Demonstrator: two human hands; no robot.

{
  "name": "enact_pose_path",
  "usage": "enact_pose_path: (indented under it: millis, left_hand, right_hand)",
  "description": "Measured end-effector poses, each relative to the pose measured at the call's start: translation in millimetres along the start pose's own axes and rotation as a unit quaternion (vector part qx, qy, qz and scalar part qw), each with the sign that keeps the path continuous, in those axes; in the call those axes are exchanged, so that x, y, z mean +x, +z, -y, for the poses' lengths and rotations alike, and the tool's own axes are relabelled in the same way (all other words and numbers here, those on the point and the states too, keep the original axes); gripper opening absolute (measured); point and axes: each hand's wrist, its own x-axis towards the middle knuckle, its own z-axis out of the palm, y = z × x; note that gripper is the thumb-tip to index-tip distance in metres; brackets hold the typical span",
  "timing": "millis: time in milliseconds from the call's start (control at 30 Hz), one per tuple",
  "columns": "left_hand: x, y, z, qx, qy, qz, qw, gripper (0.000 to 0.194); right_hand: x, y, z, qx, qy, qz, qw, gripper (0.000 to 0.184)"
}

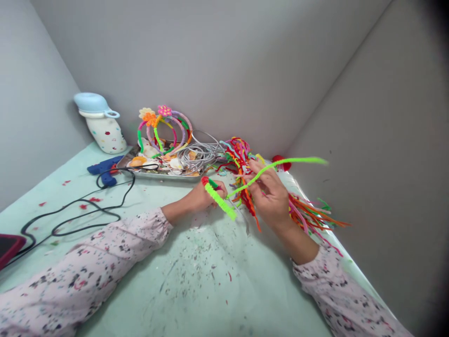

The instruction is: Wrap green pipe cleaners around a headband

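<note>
Lime-green pipe cleaner, central, is coiled beside red and dark-green sections; its tail runs unwound towards 3 o'clock, and thin wire shows bare. The left hand pinches the coiled part; the right hand half-curls at the tail, its grip unclear. Worktop edge slopes towards 5 o'clock; stem bundle crowds 12 o'clock, tray 10 o'clock.

head-worn view, facing forward and down
</note>
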Motion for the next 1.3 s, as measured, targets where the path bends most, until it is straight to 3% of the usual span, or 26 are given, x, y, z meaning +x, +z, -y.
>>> enact_pose_path:
  millis: [67,200,367,567,700,900,1300]
  left_hand:
    - [0.2,0.4,-0.2,-0.008,-0.003,-0.010,1.000,0.008]
    - [2.5,1.1,0.9,-0.034,-0.005,-0.025,0.999,0.013]
    - [3.9,3.6,4.1,-0.065,-0.008,-0.053,0.996,0.013]
    - [0.8,10.2,-0.3,-0.077,0.000,-0.052,0.996,0.016]
    - [-0.7,11.8,-4.3,-0.096,-0.010,-0.042,0.994,0.012]
    - [-2.7,10.4,-5.2,-0.105,-0.012,-0.019,0.994,0.008]
    - [-2.1,11.8,-5.6,-0.077,-0.021,-0.026,0.996,0.011]
  right_hand:
    - [-2.7,1.1,-4.0,0.025,0.037,-0.022,0.999,0.043]
    - [-9.6,9.7,-16.4,0.063,0.117,0.073,0.988,0.037]
    - [-16.3,18.5,-22.1,0.052,0.082,0.157,0.983,0.022]
    - [-19.7,21.8,-16.4,0.021,0.066,0.126,0.990,0.012]
    - [-20.1,24.2,-13.2,0.038,0.104,0.104,0.988,0.010]
    - [-17.7,25.0,-10.5,0.170,0.214,0.144,0.951,0.016]
    - [-19.0,23.8,-12.2,0.186,0.225,0.153,0.944,0.011]
